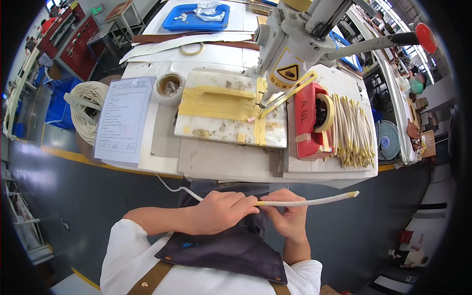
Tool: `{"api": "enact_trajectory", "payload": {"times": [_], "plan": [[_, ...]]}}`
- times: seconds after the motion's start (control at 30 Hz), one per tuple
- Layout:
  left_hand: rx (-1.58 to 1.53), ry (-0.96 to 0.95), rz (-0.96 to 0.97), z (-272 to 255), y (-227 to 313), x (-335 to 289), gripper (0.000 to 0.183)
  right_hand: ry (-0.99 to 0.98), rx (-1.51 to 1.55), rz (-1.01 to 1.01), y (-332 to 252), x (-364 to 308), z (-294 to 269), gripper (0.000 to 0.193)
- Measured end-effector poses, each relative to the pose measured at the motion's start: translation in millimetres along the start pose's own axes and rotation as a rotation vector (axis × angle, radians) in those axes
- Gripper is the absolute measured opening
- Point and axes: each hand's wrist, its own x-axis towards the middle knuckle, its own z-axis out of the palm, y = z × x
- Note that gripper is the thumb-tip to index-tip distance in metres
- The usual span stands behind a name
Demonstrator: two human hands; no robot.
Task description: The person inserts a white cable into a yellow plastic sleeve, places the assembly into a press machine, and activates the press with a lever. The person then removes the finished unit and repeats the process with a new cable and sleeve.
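Observation:
A white cord runs across in front of my body, level with the table's near edge. Its right end is wrapped in yellow tape, and another yellow band shows between my hands. My left hand is closed around the cord just left of that band. My right hand pinches it close by on the right, thumb below and fingers above. Past my left hand the cord trails up toward the table's left side. A red tape dispenser with a yellow roll stands on the table beside several cut cords with yellow-taped ends.
A grey hand press with a red-knobbed lever stands over a white board partly covered in yellow tape. To the left are a printed sheet, a tape roll and coiled white cord. A blue tray lies behind.

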Motion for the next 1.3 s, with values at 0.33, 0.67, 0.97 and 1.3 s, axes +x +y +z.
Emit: {"api": "enact_trajectory", "payload": {"times": [0.33, 0.67, 0.97, 1.3], "plan": [[-1.336, -0.336, -0.795, -3, -9, 4, 0.034, -0.139, 0.037, -0.247, 3, 17, -7, 0.010], [-2.154, -0.661, -0.867, 23, -18, -5, 0.034, -0.301, 0.483, -0.389, 41, 38, -3, 0.023], [-0.064, 0.147, -0.156, 7, 12, -2, 0.020, -0.109, 0.775, -0.102, 61, 10, 22, 0.028], [-1.564, -0.508, -0.965, -17, -19, 10, 0.028, -0.444, 1.217, 0.057, 50, 25, 37, 0.022]]}}
